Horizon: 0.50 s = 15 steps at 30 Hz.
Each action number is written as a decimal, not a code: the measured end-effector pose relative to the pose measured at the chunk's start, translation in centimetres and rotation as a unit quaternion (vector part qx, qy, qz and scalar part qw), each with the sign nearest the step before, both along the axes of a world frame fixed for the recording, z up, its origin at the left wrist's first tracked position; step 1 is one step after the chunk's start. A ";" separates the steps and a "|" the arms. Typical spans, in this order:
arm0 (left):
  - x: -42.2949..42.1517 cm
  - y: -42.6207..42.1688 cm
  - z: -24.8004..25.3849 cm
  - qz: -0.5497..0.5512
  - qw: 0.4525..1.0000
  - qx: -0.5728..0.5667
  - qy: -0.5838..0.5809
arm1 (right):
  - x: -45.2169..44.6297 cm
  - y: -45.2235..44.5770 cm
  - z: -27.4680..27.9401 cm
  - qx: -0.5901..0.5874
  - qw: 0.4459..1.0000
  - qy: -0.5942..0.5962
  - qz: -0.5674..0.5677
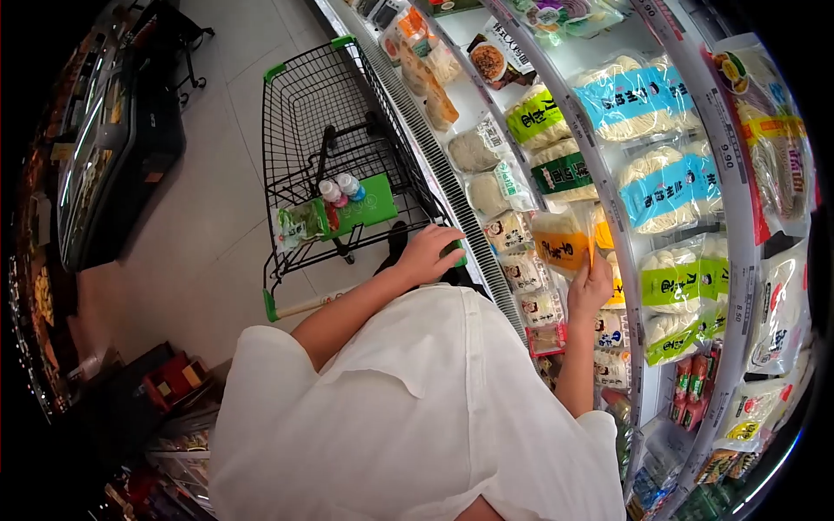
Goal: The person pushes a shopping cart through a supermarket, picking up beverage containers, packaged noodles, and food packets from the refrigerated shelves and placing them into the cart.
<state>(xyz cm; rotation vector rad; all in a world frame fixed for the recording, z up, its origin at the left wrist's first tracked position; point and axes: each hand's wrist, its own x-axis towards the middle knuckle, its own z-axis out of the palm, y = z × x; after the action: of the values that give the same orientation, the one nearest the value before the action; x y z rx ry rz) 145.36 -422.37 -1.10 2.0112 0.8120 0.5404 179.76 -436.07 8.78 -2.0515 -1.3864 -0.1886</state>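
Observation:
My right hand (591, 285) grips the edge of a clear plastic food packet (556, 240) with pale contents and an orange-yellow label. The packet is held up in front of the shelves of a refrigerated display, with similar packs around it. My left hand (427, 254) is at the right end of the shopping cart's handle, beside its green end cap (460, 253). Its fingers stretch toward the shelf and hold nothing I can see; the palm is hidden. The black wire shopping cart (300, 104) stands ahead of me, alongside the display.
Small bottles with white caps (349, 184) and a bagged green item (298, 223) rest by the cart's green panel (375, 201). Blue-labelled noodle packs (638, 97) and green-labelled packs (682, 282) fill the right shelves. A dark display case (130, 165) stands across the tiled aisle (221, 165).

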 end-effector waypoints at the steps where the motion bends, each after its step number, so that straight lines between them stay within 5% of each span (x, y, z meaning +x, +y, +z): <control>1: 0.4 0.2 0.9 0.026 0.999 -0.015 -0.024 | -1.2 0.6 1.1 0.003 1.000 0.018 -0.003; 6: 1.4 1.0 0.5 0.122 0.966 -0.204 -0.104 | -8.0 4.0 5.4 0.002 0.984 0.171 0.045; 9: -0.2 2.8 -1.7 0.148 0.854 -0.421 -0.269 | -12.4 7.6 6.0 0.031 0.943 0.318 0.092; 13: -4.0 5.8 0.2 0.236 0.774 -0.494 -0.319 | -17.6 13.6 4.2 -0.032 0.926 0.356 0.122; 15: -6.7 7.9 -0.8 0.253 0.764 -0.518 -0.291 | -19.7 16.5 2.6 -0.094 0.937 0.284 0.181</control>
<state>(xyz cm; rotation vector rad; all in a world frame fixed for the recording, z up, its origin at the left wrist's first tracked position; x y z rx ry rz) 138.68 -414.44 -1.85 0.5270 0.9438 0.7370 160.10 -419.59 11.39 -1.7470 -1.3995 0.6678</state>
